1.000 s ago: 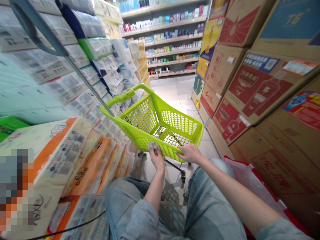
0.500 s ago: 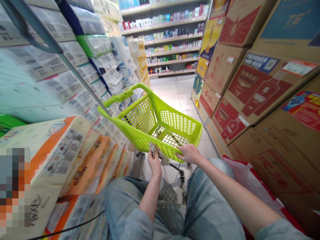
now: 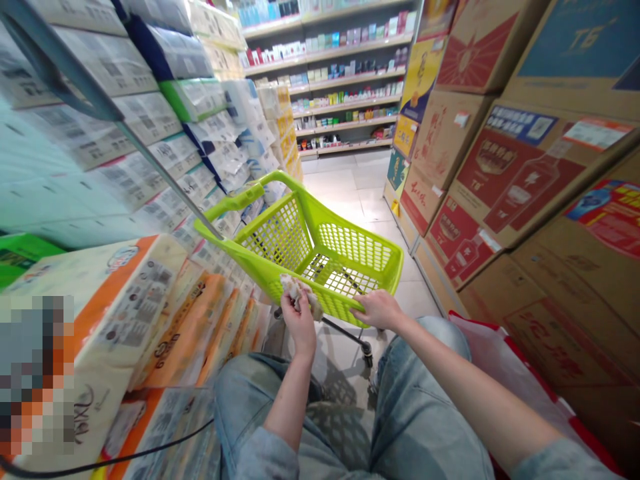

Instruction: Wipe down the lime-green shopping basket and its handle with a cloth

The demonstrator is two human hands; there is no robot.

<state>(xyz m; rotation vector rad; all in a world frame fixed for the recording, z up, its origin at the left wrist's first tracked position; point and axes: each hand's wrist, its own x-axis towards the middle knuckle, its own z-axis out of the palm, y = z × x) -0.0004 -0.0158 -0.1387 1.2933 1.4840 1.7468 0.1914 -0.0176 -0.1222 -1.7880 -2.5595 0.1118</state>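
Note:
A lime-green plastic shopping basket cart stands before my knees, its latticed basket holding nothing that I can see. My left hand is closed on a crumpled, pale cloth with brownish marks, against the near side of the basket. Fingers curled over the near rim, my right hand grips the cart at its right end. A grey metal pole handle rises from the cart to the upper left. One black caster shows below the basket.
Stacked tissue packs line the left side. Cardboard cartons are piled along the right, with a red-edged bag at their foot. Shelves of small boxes and bottles close the far end of the tiled aisle. A black cable crosses at lower left.
My left hand and the cloth have moved a little left and up along the basket's near side, and more of the cloth shows. My right hand stays on the rim.

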